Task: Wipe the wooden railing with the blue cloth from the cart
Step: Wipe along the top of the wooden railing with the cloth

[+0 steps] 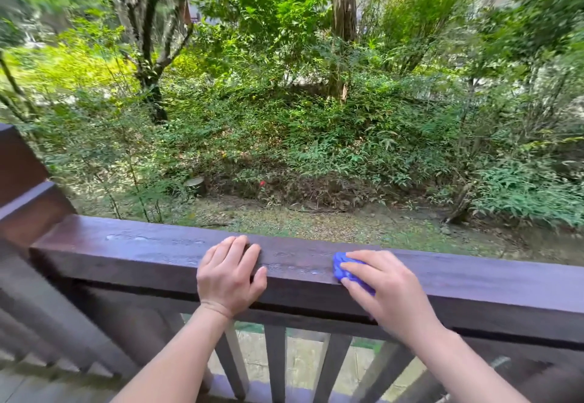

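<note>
Cloth sat bunched on top of the railing, at roughly 5 o'clock in frame, pinned under the right hand. Right hand was curled over it, fingers pressing down, blue wad poking out at the fingertips' 9 o'clock side. Left hand lay flat on the rail near 6 o'clock, fingers spread loosely, thumb along the near edge, gripping nothing but the wood. Hands were apart, left one at the cloth's 9 o'clock. Wet-looking streaks showed on the rail top between and left of the hands. Balusters ran below; post at 9 o'clock. Greenery filled 12 o'clock.
</note>
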